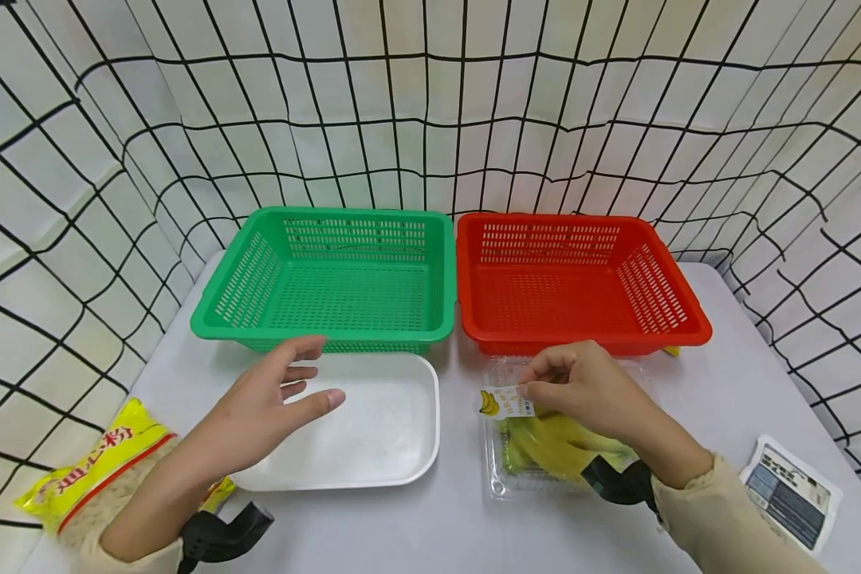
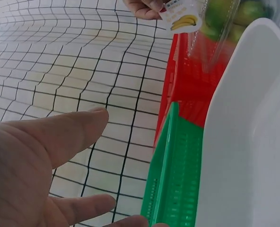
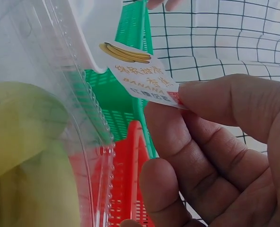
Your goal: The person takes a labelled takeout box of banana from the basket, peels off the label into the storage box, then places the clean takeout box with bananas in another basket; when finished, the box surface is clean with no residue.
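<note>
Between thumb and forefinger, my right hand (image 1: 581, 383) pinches one end of a small white banana label (image 1: 508, 402) with a banana picture and printing on it. Under that hand lies a clear plastic box (image 1: 497, 478) holding greenish-yellow bananas (image 1: 560, 446). In the right wrist view the label (image 3: 140, 75) is held beside the box's ridged edge. My left hand (image 1: 265, 406) hovers over the left part of a white tray (image 1: 380, 430), fingers apart and loosely bent, with nothing in its grasp.
A green basket (image 1: 359, 299) and a red basket (image 1: 567, 295) stand side by side at the back. A yellow bag (image 1: 108, 462) with pale contents lies at the left. A white and dark packet (image 1: 792, 490) lies at the right. Black wire mesh (image 1: 438, 123) surrounds the table.
</note>
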`<state>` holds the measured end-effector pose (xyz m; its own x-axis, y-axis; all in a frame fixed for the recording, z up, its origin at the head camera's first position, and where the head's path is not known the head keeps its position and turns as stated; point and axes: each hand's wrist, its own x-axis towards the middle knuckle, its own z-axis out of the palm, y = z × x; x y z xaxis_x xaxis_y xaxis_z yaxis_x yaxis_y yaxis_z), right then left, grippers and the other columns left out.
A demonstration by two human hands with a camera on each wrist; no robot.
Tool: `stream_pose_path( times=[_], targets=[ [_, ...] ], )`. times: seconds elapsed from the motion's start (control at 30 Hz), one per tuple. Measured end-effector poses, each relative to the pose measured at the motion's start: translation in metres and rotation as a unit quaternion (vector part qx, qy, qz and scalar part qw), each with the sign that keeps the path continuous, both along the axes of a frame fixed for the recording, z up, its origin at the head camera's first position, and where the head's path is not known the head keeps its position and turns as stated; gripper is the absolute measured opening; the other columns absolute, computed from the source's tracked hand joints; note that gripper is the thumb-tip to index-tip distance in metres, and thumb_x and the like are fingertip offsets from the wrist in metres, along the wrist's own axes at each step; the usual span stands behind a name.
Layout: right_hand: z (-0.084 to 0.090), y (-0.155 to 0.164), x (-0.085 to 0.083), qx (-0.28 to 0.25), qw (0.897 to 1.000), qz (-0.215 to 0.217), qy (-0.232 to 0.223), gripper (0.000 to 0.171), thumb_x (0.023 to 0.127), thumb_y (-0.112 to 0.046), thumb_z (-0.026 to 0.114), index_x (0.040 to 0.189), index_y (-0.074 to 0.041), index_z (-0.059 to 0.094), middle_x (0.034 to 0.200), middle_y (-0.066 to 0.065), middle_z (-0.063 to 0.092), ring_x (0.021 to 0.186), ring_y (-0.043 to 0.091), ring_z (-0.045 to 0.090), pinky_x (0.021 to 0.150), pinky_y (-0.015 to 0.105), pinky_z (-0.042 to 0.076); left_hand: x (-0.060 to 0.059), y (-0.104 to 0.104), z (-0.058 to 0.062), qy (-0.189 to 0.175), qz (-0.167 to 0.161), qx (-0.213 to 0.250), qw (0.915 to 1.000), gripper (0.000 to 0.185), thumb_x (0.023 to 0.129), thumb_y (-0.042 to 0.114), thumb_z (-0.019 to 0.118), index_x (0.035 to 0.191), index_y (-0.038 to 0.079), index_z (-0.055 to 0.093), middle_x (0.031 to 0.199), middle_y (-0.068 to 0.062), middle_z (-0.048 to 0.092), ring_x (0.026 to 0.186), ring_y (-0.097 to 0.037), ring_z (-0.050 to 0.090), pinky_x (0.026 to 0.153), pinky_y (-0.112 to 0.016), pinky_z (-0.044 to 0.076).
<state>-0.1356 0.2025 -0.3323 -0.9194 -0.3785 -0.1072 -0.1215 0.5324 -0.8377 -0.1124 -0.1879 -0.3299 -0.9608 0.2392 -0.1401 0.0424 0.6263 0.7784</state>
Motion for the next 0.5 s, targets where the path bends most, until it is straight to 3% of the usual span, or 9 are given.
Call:
stream_pose_path(
  times=[0.23,0.5],
  targets=[
    [-0.001,-0.009,-0.004,0.004,1.000,0.000,-0.008,0.006,0.094,-0.014,0.076,0.091,-0.009,0.078,0.082,0.005,0.069,0.077,0.023,0.060,0.064,0.028,0.056,-0.010,-0.029,-0.004,-0.004,0.023,-0.039,0.9990,0.087,0.100,0.051,0.066,0.164,0.008,0.024,0.161,-0.026,0.035,0.142,-0.052,0.043,0.103,-0.068,0.048],
    [-0.003,-0.022,-0.009,0.012,1.000,0.002,-0.017,0.004,0.093,-0.013,0.076,0.090,-0.010,0.078,0.081,0.004,0.068,0.073,0.022,0.058,0.059,0.029,0.054,-0.018,-0.062,-0.020,-0.026,0.049,-0.064,0.9964,0.091,0.102,0.051,0.063,0.164,0.000,0.018,0.157,-0.035,0.034,0.139,-0.057,0.041,0.100,-0.071,0.047]
  ],
)
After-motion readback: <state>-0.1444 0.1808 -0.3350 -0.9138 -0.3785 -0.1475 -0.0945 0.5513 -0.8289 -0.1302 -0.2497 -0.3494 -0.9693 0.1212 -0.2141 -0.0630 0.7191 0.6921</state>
